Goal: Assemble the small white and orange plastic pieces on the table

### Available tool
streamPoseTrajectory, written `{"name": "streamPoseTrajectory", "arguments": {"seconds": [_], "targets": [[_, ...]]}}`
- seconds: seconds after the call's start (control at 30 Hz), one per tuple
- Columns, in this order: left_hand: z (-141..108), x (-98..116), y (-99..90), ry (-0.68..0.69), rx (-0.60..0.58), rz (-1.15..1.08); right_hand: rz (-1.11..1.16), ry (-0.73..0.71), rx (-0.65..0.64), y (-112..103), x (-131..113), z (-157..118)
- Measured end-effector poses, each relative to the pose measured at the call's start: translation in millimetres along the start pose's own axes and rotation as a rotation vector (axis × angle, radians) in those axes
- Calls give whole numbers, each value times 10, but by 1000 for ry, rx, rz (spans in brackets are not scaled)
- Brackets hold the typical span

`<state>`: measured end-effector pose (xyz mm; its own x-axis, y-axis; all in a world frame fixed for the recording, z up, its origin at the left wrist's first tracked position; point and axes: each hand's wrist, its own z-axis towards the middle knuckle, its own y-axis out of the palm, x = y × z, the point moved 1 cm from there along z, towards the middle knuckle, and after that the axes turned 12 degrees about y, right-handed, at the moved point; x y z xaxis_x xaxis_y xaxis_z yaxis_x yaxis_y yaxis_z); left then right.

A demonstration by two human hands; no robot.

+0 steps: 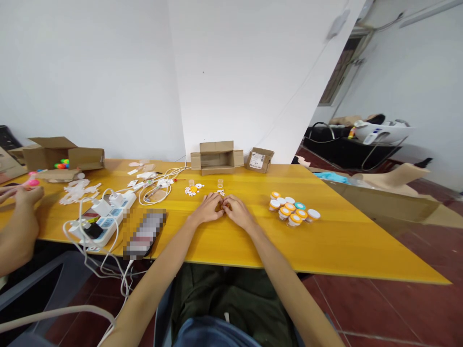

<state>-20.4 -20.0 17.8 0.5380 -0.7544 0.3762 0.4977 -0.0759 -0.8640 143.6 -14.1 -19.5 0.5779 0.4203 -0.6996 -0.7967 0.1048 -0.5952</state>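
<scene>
My left hand (pixel 208 209) and my right hand (pixel 237 211) meet over the middle of the table, fingers curled inward. Between their fingertips is something too small and hidden to make out. Just beyond them lie small white pieces (pixel 221 192), with a small clear cup (pixel 220 183) behind. Further left sit a pile of small white and orange discs (pixel 193 189) and another clear cup (pixel 191 183). To the right of my hands stands a cluster of several small clear containers with orange, white and teal lids (pixel 290 210).
An open cardboard box (pixel 217 169) and a smaller box (pixel 259 160) stand by the wall. On the left are a power strip (pixel 119 217) with tangled cables, a phone (pixel 144 235), and white plastic pieces (pixel 77 192). Another person's hands (pixel 27 193) hold something pink at the far left.
</scene>
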Motion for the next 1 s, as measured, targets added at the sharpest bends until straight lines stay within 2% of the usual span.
{"name": "streamPoseTrajectory", "arguments": {"seconds": [0.67, 1.0], "targets": [[10, 17, -8, -16, -26, 27, 98, 28, 56, 25, -22, 7], [12, -3, 10, 0, -15, 27, 167, 69, 123, -39, 11, 62]]}}
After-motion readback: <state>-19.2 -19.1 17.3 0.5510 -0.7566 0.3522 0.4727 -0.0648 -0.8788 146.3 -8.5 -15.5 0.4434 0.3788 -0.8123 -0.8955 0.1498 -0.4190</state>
